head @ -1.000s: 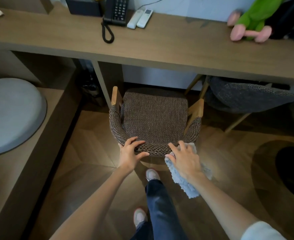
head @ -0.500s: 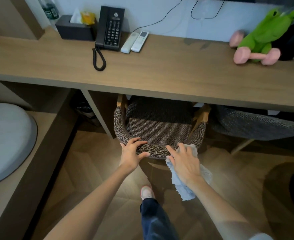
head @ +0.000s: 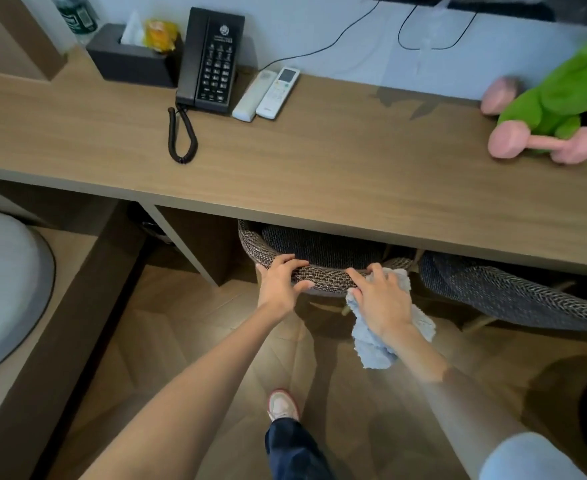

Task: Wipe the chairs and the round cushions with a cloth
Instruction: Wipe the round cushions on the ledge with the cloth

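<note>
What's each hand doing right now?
Left hand: gripping the woven chair backrest.
Right hand: holding the blue cloth against that backrest.

The brown-and-cream woven armchair [head: 323, 277] has a small pattern of dark and light threads. The pale blue fluffy cloth [head: 371, 344] has no pattern. The second woven chair [head: 513, 292] is dark grey with light zigzag lines. The round padded cushion [head: 4, 289] is plain grey. The light brown wooden worktop [head: 319, 161] shows fine grain. The desk telephone [head: 212, 60] is black, the plush toy [head: 558, 95] bright green, the small dumbbell [head: 541, 142] pink. The wooden floor [head: 188, 323] has a brown herringbone pattern.
</note>
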Tool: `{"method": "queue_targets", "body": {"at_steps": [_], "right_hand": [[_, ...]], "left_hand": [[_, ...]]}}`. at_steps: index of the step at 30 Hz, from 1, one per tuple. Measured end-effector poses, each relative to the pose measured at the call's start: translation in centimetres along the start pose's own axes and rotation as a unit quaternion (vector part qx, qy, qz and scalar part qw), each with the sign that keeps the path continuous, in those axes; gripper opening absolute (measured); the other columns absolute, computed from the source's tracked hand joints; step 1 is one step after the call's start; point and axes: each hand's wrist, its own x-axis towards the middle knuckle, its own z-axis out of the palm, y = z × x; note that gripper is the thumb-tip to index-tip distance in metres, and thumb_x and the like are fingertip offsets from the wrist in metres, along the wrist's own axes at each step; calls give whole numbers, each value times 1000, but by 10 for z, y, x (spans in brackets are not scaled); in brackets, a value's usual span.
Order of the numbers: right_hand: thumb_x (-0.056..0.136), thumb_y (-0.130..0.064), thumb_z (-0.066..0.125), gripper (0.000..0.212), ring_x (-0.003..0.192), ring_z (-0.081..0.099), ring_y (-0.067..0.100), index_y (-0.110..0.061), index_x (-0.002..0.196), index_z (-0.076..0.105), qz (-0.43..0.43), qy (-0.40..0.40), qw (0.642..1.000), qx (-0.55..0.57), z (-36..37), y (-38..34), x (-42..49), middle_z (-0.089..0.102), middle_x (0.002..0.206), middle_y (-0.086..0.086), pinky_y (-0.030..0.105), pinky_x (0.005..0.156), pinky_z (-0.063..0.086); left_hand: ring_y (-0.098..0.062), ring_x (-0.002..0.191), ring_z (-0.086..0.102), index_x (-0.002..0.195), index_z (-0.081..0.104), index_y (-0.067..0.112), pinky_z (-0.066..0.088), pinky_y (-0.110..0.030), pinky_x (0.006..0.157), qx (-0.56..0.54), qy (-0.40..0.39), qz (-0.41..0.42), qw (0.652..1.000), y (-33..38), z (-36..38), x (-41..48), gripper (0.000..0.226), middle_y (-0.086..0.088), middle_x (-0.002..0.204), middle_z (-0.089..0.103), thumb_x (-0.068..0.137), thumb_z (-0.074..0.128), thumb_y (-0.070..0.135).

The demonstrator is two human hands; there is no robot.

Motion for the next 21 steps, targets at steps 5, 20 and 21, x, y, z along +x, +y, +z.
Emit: {"method": "queue_targets", "body": {"at_steps": [5, 20, 21], "right_hand": [[101, -31, 39, 41, 120, 44, 24, -35, 142, 39, 33, -17, 995, 94, -13, -3, 9, 38, 137, 5, 36, 87, 50], [69, 4, 51, 34, 100, 61, 4, -24, 88, 46, -129, -97, 704, 692, -130, -99, -66, 64, 104, -10, 17, 69, 50], [66, 0, 52, 32, 100, 62, 8, -25, 86, 47, -137, -116, 687, 704, -135, -112, -66, 65, 105, -6, 20, 70, 51]], "left_hand": [[-28, 139, 32, 131, 57, 18, 1, -49, 118, -10, 22, -9, 1000, 9, 2, 0, 37, -5, 144, 42, 93, 58, 18], [-5, 134, 27, 148, 25, 23, 20, -32, 117, -93, -68, 74, 991, 1, -131, -138, 88, 4, 150, 31, 77, 78, 18], [-7, 135, 29, 147, 27, 23, 22, -36, 117, -91, -48, 63, 993, -6, -138, -144, 86, 5, 149, 33, 77, 78, 21]]}}
